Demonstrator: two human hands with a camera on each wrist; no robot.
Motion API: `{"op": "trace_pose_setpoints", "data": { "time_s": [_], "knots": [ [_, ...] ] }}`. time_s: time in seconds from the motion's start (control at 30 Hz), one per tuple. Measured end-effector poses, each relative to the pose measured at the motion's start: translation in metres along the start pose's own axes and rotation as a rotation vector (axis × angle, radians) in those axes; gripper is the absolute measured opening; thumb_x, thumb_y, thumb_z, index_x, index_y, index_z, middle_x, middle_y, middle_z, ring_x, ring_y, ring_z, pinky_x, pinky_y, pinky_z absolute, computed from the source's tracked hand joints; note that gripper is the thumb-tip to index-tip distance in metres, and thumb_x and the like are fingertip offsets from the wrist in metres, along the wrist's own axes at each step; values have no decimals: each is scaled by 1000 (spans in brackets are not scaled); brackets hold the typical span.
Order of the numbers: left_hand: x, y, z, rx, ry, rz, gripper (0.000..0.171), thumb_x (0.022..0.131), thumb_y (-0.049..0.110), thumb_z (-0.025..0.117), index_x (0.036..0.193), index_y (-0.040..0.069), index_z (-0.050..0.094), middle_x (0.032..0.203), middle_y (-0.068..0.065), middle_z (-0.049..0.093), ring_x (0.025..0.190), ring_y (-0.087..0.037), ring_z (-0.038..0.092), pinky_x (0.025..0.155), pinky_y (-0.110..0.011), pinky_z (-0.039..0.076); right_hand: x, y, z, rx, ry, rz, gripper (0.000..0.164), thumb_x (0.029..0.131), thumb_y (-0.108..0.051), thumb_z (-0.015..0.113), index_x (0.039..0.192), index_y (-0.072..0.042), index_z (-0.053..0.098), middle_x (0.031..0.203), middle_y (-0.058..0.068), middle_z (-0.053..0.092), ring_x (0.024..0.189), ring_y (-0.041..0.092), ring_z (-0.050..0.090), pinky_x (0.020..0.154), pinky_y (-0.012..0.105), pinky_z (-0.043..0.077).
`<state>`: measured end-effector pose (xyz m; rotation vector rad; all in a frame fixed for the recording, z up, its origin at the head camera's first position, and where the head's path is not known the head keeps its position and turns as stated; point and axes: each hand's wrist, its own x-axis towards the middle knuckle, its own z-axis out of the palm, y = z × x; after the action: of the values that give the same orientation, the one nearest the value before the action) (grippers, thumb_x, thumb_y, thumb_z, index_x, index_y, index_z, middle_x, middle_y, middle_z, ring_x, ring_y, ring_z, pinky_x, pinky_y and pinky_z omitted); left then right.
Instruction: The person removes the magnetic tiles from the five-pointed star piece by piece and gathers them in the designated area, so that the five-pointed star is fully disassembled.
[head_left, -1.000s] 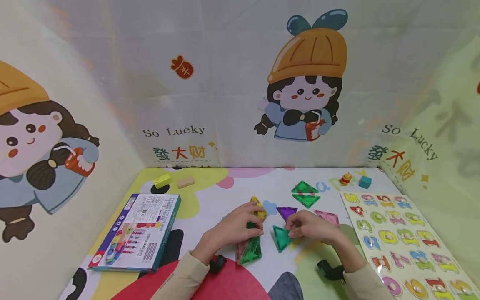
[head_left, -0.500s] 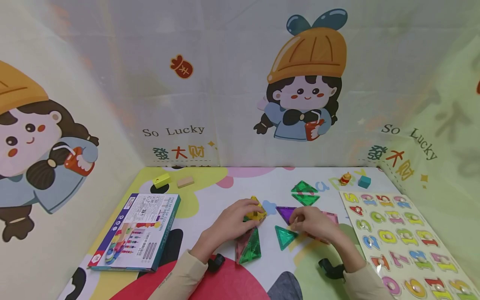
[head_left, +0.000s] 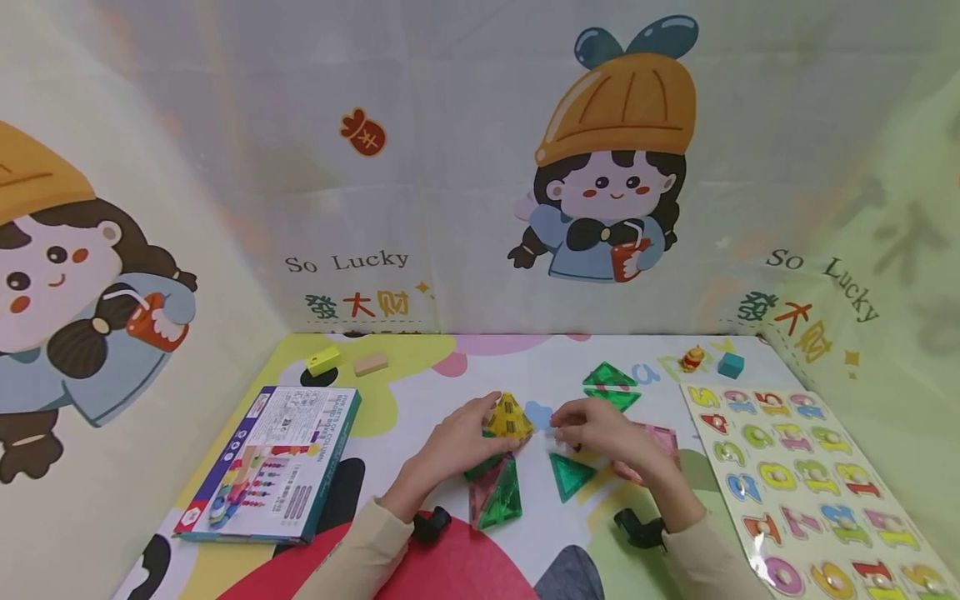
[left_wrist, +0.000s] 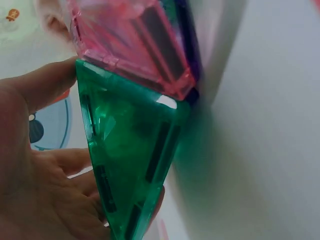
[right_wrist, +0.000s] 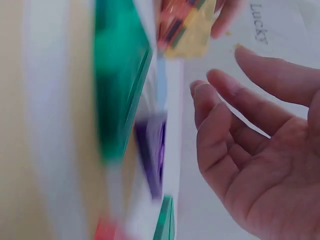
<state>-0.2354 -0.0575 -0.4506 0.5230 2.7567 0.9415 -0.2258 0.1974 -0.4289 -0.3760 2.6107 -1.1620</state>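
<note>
My left hand holds a small standing build of translucent magnetic tiles, thumb and fingers to either side. Its yellow tile faces up to a point. In the left wrist view, a green triangular tile lies against the palm side, joined to a pink tile. My right hand hovers just right of the build, fingers loosely bent and holding nothing. Below it lies a loose green triangle tile. A purple triangle tile shows in the right wrist view; the hand hides it from the head.
Flat pink and green tiles lie in front of the build. Two green tiles lie further back, a pink tile right. A boxed toy stands left; a number puzzle board lies right. Small blocks and a figurine sit behind.
My right hand has let go of the loose green tile and moved up and left over the purple one. My left fingers have drawn back, uncovering more of the yellow tile.
</note>
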Motion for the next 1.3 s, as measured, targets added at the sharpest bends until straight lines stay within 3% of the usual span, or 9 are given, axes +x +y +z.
{"op": "trace_pose_setpoints", "data": {
  "time_s": [0.23, 0.43, 0.67, 0.9, 1.07, 1.3],
  "knots": [
    [4, 0, -5, -41, -30, -22, 89, 81, 58, 72, 154, 20, 37, 135, -5, 62, 114, -22, 63, 96, -56, 48, 34, -21, 17, 49, -39, 93, 43, 90, -26, 70, 124, 0, 66, 109, 11, 68, 80, 22, 59, 69, 34, 50],
    [5, 3, -1, -23, -4, -2, 84, 80, 56, 74, 150, 20, 45, 131, -6, 64, 109, -22, 61, 92, -52, 51, 49, -21, 27, 84, -49, 114, 31, 88, -25, 72, 106, 0, 71, 103, 9, 69, 88, 20, 56, 76, 32, 46],
    [6, 4, 2, 15, 52, 3, 79, 79, 55, 76, 147, 24, 49, 124, -4, 66, 104, -19, 61, 85, -49, 52, 53, -18, 30, 173, -22, 92, 24, 87, -19, 74, 92, 0, 60, 82, 6, 53, 78, 20, 48, 65, 30, 38],
    [8, -2, 2, -118, 37, 29, 68, 87, 40, 74, 146, 20, 48, 115, 1, 68, 94, -13, 66, 74, -34, 53, 57, -14, 30, 307, -44, 69, 17, 89, -13, 69, 95, 0, 60, 79, 3, 51, 73, 19, 48, 64, 31, 40],
    [8, -5, -1, -195, 13, 35, 59, 90, 37, 72, 142, 19, 52, 114, -2, 68, 96, -15, 67, 73, -31, 55, 55, -15, 28, 345, -68, 42, 16, 91, -12, 65, 98, 2, 60, 75, 2, 51, 72, 19, 49, 64, 32, 42],
    [14, -17, -8, -277, -35, 61, 25, 94, 33, 68, 112, 16, 69, 105, -2, 70, 93, -16, 68, 82, -35, 57, 56, -13, 29, 383, -132, 4, 14, 92, -11, 62, 97, 3, 61, 70, 1, 53, 66, 16, 48, 61, 29, 40]
  ]
}}
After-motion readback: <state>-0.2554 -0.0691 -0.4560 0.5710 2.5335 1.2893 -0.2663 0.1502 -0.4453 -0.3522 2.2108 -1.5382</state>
